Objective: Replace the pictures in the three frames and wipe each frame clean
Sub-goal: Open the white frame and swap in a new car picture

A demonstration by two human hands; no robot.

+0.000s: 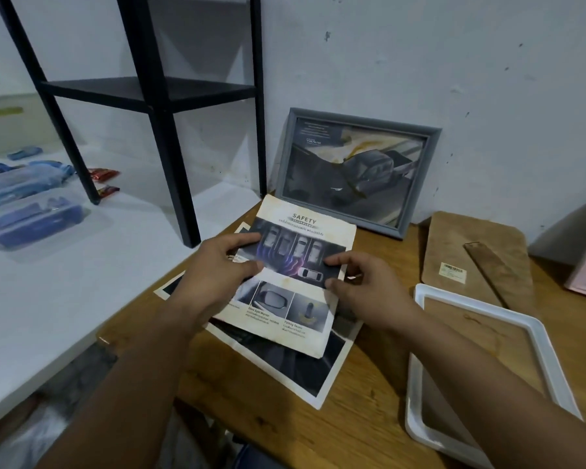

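So the wooden table [369, 418] has the empty white frame [535, 336] lying flat off to the right, right hand's side. The safety picture [295, 265] sits left of it, long axis running away toward the wall, left hand [217, 265] and right hand [359, 282] each pinching a side edge
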